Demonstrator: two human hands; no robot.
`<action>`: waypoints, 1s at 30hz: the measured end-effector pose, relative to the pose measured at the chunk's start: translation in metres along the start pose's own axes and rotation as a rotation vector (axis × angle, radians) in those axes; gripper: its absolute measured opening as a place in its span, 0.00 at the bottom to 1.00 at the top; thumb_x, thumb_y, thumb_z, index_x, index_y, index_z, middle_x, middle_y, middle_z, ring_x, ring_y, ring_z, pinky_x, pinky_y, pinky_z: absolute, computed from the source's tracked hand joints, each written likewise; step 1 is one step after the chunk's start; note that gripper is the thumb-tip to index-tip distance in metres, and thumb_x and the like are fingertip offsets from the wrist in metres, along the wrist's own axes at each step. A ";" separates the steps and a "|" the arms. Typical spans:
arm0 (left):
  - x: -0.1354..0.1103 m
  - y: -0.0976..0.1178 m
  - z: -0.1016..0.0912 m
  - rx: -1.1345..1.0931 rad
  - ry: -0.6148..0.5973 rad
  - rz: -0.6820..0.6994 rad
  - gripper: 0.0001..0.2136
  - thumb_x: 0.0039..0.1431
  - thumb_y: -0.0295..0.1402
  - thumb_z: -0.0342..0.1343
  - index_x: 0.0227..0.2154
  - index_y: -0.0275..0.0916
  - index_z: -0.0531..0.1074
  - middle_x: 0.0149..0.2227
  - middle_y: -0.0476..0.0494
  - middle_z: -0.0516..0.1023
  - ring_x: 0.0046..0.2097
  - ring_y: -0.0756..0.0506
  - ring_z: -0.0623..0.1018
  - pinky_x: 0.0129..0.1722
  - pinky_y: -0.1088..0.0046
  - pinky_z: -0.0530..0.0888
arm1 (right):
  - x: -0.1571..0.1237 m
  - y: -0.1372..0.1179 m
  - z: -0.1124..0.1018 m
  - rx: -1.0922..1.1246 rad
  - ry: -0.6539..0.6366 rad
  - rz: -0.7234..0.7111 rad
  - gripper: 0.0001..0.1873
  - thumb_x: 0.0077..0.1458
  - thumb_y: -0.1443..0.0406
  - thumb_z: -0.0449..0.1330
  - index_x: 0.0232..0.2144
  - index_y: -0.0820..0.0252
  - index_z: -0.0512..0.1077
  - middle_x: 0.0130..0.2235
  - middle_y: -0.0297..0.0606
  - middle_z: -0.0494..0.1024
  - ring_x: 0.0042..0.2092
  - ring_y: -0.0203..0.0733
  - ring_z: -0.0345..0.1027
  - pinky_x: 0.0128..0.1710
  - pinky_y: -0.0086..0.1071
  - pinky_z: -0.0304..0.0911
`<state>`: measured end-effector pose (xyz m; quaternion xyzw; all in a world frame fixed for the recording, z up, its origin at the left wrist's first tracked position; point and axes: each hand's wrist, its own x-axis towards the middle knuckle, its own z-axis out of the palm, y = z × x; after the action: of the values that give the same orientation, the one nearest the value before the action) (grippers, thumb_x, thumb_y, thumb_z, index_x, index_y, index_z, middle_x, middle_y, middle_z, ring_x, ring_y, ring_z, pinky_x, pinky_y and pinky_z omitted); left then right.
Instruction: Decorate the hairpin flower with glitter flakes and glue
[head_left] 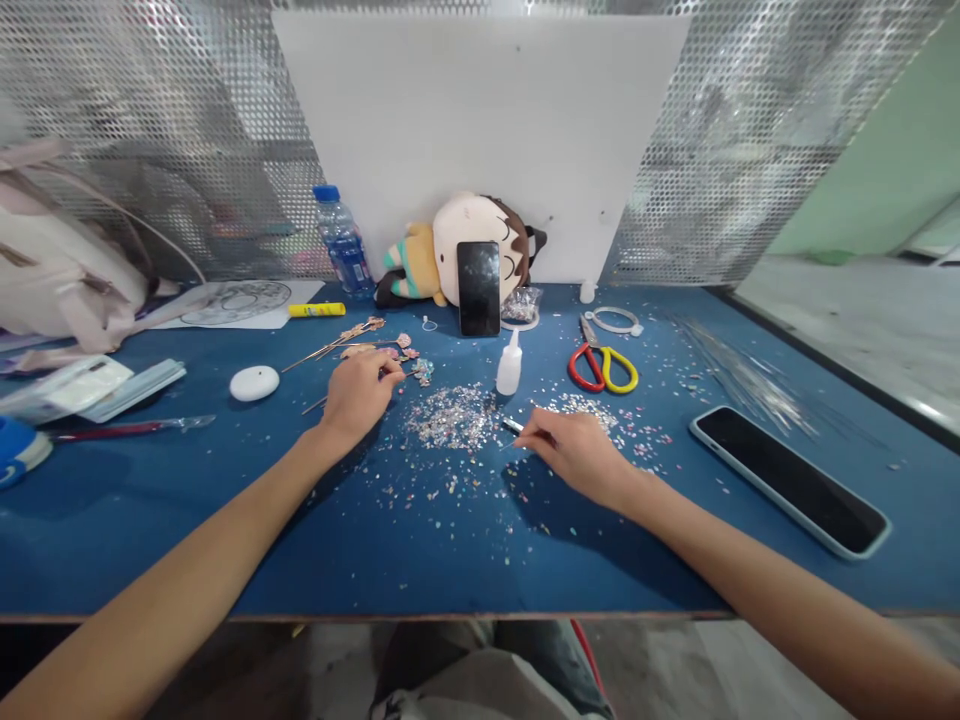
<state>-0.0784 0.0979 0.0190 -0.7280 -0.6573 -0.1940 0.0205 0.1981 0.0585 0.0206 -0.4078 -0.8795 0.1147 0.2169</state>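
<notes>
My left hand (pixel 361 390) rests on the blue table with its fingers curled, beside several ornaments with flower heads (pixel 405 345) and thin gold stems. Whether it grips one of them is hidden under the fingers. A blue-white beaded cluster (pixel 422 371) lies just beyond its fingertips. In a pinch, my right hand (pixel 566 445) holds a small slim tool with a pale, shiny end (pixel 512 425); its kind is unclear. Under that tip spreads a heap of glittering sequin-like bits (pixel 454 418). A white squeeze bottle (pixel 509 367) with a pointed nozzle stands upright behind the heap.
Red-and-yellow-handled scissors (pixel 602 365), a phone (pixel 787 480) and thin wires (pixel 742 380) lie on the right. Another phone (pixel 478 288) leans on a plush doll (pixel 480 225). Leftward are a water bottle (pixel 345 245), a yellow tube (pixel 316 310) and a white rounded case (pixel 254 383).
</notes>
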 end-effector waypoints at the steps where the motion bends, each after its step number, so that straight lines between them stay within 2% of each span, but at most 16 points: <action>1: -0.001 0.003 -0.001 -0.016 -0.015 0.022 0.12 0.59 0.35 0.50 0.43 0.35 0.66 0.44 0.42 0.70 0.43 0.45 0.72 0.42 0.62 0.71 | 0.001 0.001 -0.002 -0.021 -0.003 0.014 0.10 0.56 0.64 0.52 0.25 0.63 0.66 0.20 0.32 0.69 0.22 0.31 0.60 0.22 0.25 0.48; 7: -0.016 0.025 -0.012 -0.063 -0.130 0.137 0.12 0.59 0.35 0.50 0.42 0.34 0.66 0.42 0.42 0.71 0.40 0.46 0.73 0.39 0.64 0.73 | 0.004 -0.002 -0.009 -0.124 -0.083 0.021 0.14 0.60 0.64 0.46 0.26 0.62 0.65 0.19 0.33 0.65 0.21 0.32 0.55 0.23 0.28 0.42; 12: -0.027 0.045 -0.019 -0.064 -0.197 0.195 0.11 0.60 0.37 0.49 0.40 0.35 0.67 0.40 0.43 0.71 0.37 0.48 0.73 0.38 0.66 0.73 | 0.004 -0.008 -0.011 -0.141 -0.156 0.016 0.14 0.55 0.63 0.54 0.20 0.62 0.64 0.18 0.33 0.65 0.22 0.32 0.56 0.24 0.28 0.41; 16: -0.030 0.055 -0.019 -0.103 -0.255 0.246 0.10 0.60 0.36 0.49 0.39 0.35 0.68 0.39 0.44 0.72 0.37 0.48 0.73 0.37 0.66 0.73 | 0.001 -0.008 -0.015 -0.092 -0.194 0.000 0.08 0.52 0.75 0.51 0.24 0.63 0.66 0.22 0.32 0.69 0.25 0.31 0.59 0.26 0.26 0.47; 19: -0.032 0.061 -0.018 -0.151 -0.289 0.289 0.10 0.60 0.35 0.49 0.40 0.35 0.67 0.40 0.43 0.72 0.37 0.48 0.74 0.37 0.66 0.73 | 0.000 -0.010 -0.020 -0.063 -0.209 -0.017 0.13 0.49 0.80 0.47 0.29 0.64 0.68 0.25 0.33 0.71 0.27 0.30 0.61 0.28 0.25 0.50; 24: -0.033 0.075 -0.018 -0.194 -0.320 0.352 0.11 0.60 0.36 0.50 0.41 0.34 0.67 0.40 0.43 0.71 0.37 0.48 0.74 0.37 0.66 0.73 | 0.004 -0.014 -0.025 -0.088 -0.203 -0.011 0.09 0.56 0.73 0.49 0.27 0.65 0.67 0.24 0.32 0.69 0.25 0.30 0.59 0.28 0.26 0.53; 30: -0.025 0.084 -0.012 -0.187 -0.300 0.345 0.12 0.59 0.36 0.50 0.42 0.35 0.66 0.42 0.42 0.71 0.40 0.47 0.73 0.39 0.64 0.72 | 0.019 -0.011 -0.014 -0.148 -0.209 0.024 0.11 0.56 0.61 0.54 0.31 0.66 0.68 0.30 0.33 0.70 0.31 0.32 0.66 0.33 0.32 0.64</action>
<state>-0.0017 0.0597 0.0411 -0.8487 -0.4982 -0.1374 -0.1123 0.1868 0.0663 0.0418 -0.4191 -0.8984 0.0941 0.0921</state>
